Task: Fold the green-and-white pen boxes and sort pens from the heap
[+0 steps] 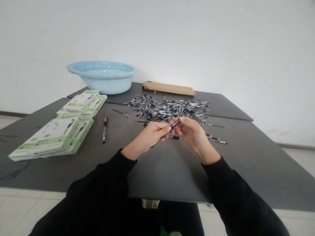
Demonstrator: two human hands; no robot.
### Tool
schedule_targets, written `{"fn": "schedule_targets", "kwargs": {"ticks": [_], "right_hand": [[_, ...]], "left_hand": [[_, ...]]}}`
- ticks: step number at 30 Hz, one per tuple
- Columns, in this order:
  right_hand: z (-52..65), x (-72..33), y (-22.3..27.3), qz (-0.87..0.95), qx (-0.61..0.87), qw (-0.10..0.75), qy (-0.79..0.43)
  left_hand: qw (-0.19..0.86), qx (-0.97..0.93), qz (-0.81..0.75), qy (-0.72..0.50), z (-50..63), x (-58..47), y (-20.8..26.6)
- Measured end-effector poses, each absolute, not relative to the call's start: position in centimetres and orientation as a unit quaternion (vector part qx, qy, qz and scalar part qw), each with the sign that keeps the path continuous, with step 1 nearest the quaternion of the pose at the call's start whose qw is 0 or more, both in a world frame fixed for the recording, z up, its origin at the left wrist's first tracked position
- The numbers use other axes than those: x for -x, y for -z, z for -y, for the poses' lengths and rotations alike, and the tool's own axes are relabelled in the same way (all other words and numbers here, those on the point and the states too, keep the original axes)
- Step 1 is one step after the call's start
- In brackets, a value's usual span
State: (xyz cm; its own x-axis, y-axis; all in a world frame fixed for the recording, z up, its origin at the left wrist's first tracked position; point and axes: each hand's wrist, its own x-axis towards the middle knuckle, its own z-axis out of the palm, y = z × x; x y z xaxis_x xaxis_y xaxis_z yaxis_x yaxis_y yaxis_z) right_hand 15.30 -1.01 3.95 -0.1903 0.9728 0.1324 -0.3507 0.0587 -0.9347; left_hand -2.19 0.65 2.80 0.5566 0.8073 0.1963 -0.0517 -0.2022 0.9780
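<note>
Both hands meet above the middle of the dark grey tabletop [155,173], a little toward its far edge. The left hand [149,136] and the right hand [191,133] are each closed on the same slim black-and-clear plastic pen [174,125], the fingertips pinching it from either side, so neither hand is spread wide.

The pen is short on view: only a dark, slightly glossy stretch shows between the fingers, tilted up toward the right hand, and the rest is hidden in the left palm. Whether its cap or tip is fitted cannot be told.

The likeliest slip is that the pen, held only at the fingertips, twists out and drops into the big loose heap of black and silver pens [170,110] lying just beyond the hands, where it would be hard to tell apart. A small loose part could also roll across the smooth surface toward the near edge.

A single black pen [104,129] lies alone to the left, beside stacked green-and-white cardboard boxes [57,133] at the left edge. A pale blue plastic basin [102,76] and a flat brown cardboard packet [169,88] sit along the far edge.
</note>
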Motion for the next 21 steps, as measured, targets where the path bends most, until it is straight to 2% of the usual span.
{"fn": "schedule_targets", "kwargs": {"ticks": [8, 17, 21], "right_hand": [[0.6, -14.3, -2.4, 0.414, 0.309, 0.57, -0.639], [0.2, -14.7, -2.4, 0.431, 0.335, 0.564, -0.62], [0.3, -15.4, -3.3, 0.419, 0.335, 0.607, -0.586]], "left_hand": [[0.553, -0.668, -0.294, -0.403, -0.7, 2.1, -1.8], [0.682, -0.544, -0.252, -0.419, -1.6, 0.4, -0.8], [0.721, -0.526, -0.272, -0.359, -1.1, 0.6, -1.0]]}}
